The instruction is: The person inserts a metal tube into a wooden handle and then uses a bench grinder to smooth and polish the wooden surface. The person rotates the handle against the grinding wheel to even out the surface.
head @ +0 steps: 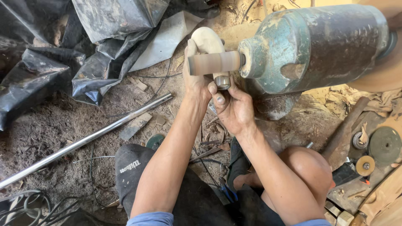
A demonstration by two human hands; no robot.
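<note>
A pale carved wooden piece with a metal ferrule at its lower end is held behind a spinning sanding drum. The drum sticks out leftwards from a worn green motor. My left hand grips the upper, rounded part of the wooden piece. Around its lower end, at the ferrule, my right hand is closed, just below the drum. Both forearms reach up from the bottom of the view, over my bent knees.
A long shiny metal rod lies diagonally on the sawdust-covered ground. Black plastic sheeting is heaped at the upper left. Round discs, wood scraps and a hammer handle lie at the right. Cables coil at the bottom left.
</note>
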